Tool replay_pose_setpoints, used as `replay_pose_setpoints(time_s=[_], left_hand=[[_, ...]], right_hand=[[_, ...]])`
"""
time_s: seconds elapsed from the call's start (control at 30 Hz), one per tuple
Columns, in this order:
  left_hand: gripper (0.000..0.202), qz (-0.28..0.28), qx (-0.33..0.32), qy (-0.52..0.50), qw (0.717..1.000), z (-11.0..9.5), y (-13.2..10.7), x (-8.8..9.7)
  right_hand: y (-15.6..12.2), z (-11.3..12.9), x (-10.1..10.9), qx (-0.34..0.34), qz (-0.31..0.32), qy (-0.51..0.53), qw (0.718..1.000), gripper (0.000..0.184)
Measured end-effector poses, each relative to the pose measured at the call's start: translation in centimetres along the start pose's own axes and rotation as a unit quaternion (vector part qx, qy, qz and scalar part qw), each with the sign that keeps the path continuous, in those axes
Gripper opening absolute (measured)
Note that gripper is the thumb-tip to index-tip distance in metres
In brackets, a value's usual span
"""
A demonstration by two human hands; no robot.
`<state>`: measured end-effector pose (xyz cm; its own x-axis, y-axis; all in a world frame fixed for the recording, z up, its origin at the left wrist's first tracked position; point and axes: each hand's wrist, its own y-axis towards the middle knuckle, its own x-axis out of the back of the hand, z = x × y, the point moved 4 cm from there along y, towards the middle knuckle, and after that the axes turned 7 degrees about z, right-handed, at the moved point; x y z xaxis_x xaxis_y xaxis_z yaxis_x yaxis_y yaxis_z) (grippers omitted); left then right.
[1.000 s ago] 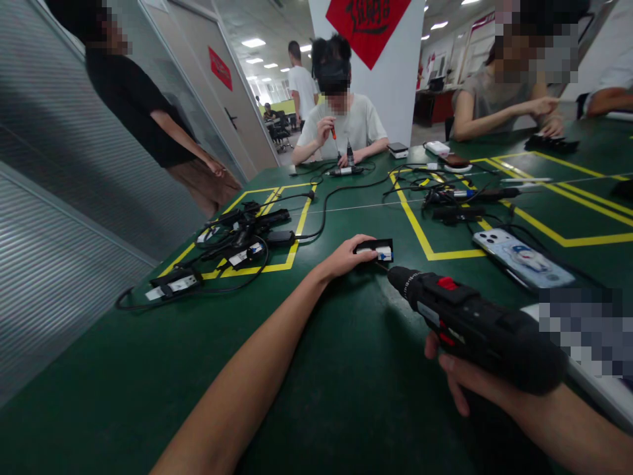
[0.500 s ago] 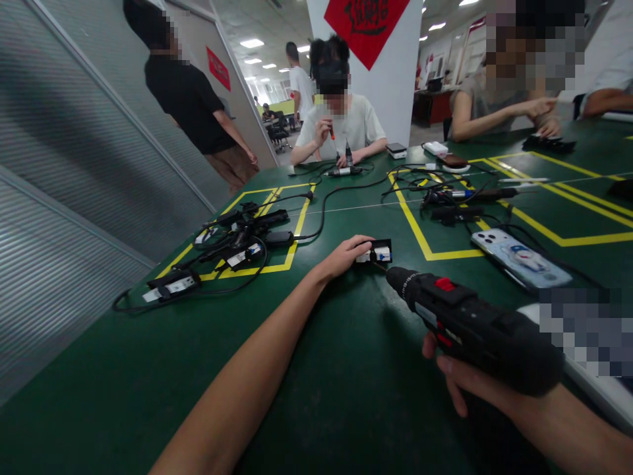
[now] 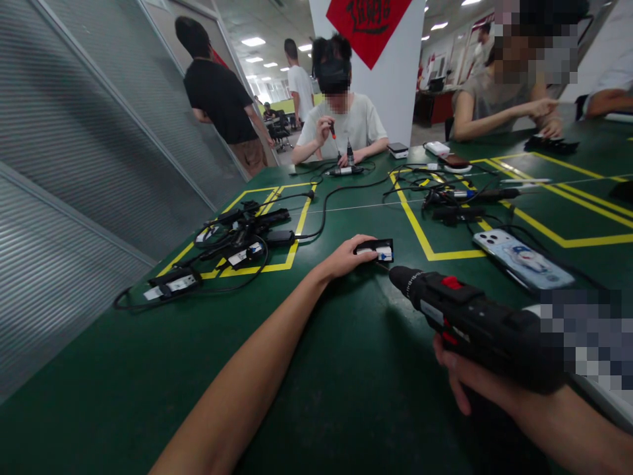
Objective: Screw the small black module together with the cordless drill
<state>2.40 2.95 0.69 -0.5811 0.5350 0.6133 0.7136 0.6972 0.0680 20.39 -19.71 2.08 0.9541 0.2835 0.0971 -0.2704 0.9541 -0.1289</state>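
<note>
My right hand (image 3: 475, 376) is wrapped round the handle of a black cordless drill (image 3: 475, 323) with red buttons. The drill lies nearly level, its thin bit aimed at the near side of a small black case (image 3: 388, 245) with white and blue parts inside. Whether the bit tip touches the case is too small to tell. My left hand (image 3: 351, 254) grips the left part of that case on the green table (image 3: 316, 369), fingers over its top edge and thumb in front.
Black cables and device parts (image 3: 242, 237) lie within yellow tape on the left. To the right are a phone (image 3: 524, 257), a pen-like tool with a blue band (image 3: 475, 194) and more cables. Across the table, a person (image 3: 341, 125) holds a screwdriver; another person (image 3: 499, 105) sits at right.
The drill and my right hand have shifted slightly right. My left thumb has come down over the front of the case. A standing person at the back left has moved right.
</note>
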Motion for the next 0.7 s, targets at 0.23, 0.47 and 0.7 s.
replay_pose_setpoints(time_s=[0.23,0.47,0.7], left_hand=[[0.052,0.004,-0.004,-0.007,1.000,-0.1,0.0,0.0],[0.066,-0.018,-0.004,-0.071,0.997,0.0,-0.2,-0.2],[0.055,-0.010,0.021,-0.054,0.998,0.0,-0.2,-0.3]], right_hand=[[-0.2,1.6,0.3,-0.011,0.028,0.001,1.000,0.021],[-0.1,1.6,0.0,-0.009,0.059,-0.034,0.998,0.014],[-0.8,1.8,-0.4,-0.019,0.046,-0.050,0.998,0.015]])
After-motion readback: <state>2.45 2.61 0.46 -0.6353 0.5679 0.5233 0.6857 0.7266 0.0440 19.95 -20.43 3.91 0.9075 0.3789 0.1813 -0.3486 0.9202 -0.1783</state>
